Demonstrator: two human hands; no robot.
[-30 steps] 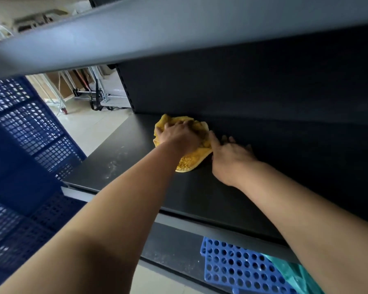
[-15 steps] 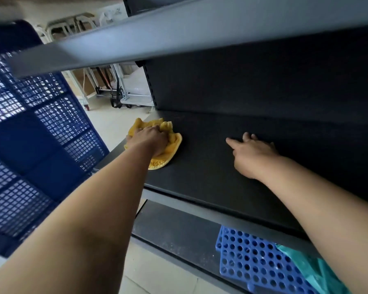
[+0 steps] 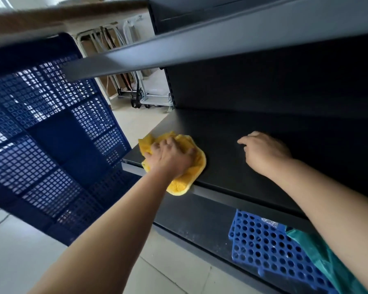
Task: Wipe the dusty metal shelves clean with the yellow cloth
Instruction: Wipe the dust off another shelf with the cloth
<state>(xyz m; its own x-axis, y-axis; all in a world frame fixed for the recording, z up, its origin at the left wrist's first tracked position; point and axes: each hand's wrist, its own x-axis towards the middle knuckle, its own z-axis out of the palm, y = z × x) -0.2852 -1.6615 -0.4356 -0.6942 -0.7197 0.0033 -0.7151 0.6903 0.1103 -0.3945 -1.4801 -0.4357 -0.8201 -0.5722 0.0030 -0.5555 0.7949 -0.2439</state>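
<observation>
Head view: gripping the bunched yellow cloth (image 3: 186, 180) with the left hand (image 3: 170, 159) at the front-left corner of the dark metal shelf (image 3: 221, 124), resting the relaxed, empty right hand (image 3: 265, 153) nearby, risking dragging the overhanging cloth off the edge.

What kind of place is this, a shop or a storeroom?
Probably a storeroom or stockroom: dark metal shelves, a blue crate beside them, and a trolley parked behind.
</observation>
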